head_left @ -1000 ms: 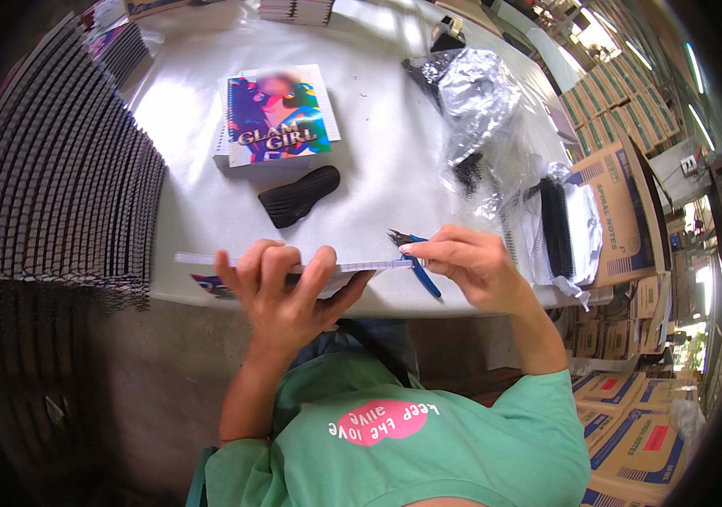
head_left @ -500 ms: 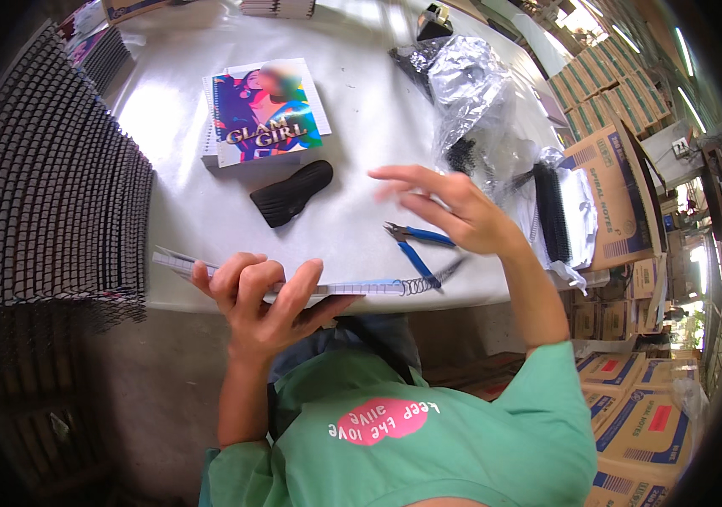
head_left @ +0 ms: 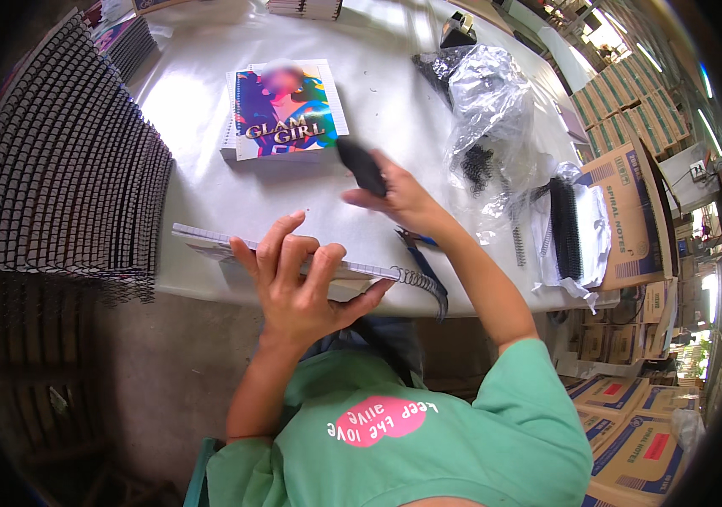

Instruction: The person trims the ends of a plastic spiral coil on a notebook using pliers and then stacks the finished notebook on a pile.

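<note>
My left hand [head_left: 297, 270] grips a spiral notebook [head_left: 200, 241] at the table's near edge, fingers on its face and thumb beneath. The notebook is tilted up nearly on edge. A loose wire coil [head_left: 428, 289] sticks out from its right end, partly threaded. Above the table, my right hand [head_left: 399, 193] holds a black, smooth, shoe-shaped piece [head_left: 362, 167] whose exact kind I cannot make out. Blue-handled cutting pliers [head_left: 418, 249] lie under my right forearm, partly hidden. Beyond, a stack of notebooks with a colourful illustrated cover [head_left: 289, 114] rests on the table.
A tall stack of coil-bound notebooks [head_left: 57, 160] stands at the left. To the right are clear plastic bags [head_left: 487, 101] with black coils, a bundle of black coils [head_left: 565, 228], and an open cardboard box [head_left: 627, 211]. A tape dispenser [head_left: 458, 32] sits at the far edge.
My right hand has picked the black shoe-shaped piece up off the table. My left hand and the notebook have shifted slightly right, and the notebook's left end is raised more.
</note>
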Demonstrator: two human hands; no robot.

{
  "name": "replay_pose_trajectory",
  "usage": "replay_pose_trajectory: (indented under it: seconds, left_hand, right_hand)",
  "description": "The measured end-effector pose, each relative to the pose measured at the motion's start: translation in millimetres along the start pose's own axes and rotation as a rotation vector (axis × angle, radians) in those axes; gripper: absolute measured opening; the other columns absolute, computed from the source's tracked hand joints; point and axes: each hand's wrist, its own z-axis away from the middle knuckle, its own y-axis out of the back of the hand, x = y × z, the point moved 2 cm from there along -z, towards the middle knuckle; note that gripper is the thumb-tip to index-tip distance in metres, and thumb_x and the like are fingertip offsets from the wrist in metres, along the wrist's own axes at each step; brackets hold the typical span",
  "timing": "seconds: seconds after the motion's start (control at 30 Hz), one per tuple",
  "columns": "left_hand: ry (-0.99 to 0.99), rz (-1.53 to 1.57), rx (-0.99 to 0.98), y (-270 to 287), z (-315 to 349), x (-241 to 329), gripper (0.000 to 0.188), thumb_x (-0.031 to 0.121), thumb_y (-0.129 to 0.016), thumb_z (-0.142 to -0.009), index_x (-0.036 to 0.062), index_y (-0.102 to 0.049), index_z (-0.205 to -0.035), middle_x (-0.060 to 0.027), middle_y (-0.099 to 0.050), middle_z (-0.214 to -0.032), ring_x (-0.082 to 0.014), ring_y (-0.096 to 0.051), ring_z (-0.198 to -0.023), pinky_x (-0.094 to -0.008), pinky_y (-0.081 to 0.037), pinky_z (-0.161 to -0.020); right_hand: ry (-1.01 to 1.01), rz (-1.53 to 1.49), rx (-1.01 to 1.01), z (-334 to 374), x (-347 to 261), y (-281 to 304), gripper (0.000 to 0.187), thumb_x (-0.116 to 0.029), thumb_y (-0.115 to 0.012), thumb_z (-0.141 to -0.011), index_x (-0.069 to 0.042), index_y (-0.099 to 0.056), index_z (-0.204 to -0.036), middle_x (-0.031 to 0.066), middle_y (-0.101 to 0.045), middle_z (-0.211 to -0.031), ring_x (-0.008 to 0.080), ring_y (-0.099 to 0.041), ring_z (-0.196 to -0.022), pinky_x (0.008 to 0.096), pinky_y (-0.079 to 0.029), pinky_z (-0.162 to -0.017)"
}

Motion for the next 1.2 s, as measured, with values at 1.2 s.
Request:
replay_pose_trajectory:
  seconds: [1.2]
  left_hand:
    - [0.084, 0.119, -0.122, 10.1, -13.7, 5.9, 0.032, 0.035, -0.075, -0.063, 0.0126, -0.057, -0.075, -0.0064, -0.047, -0.084, -0.0257, -0.049, -0.099, -0.0503, -0.008, -0.106]
  right_hand:
    - [0.438, 0.061, 0.187, 105.0, -66.4, 21.2, 0.028, 0.006, -0.071, -0.067, -0.003, -0.060, -0.090, 0.0087, -0.066, -0.086, 0.0183, -0.066, -0.081, 0.0276, -0.052, -0.069]
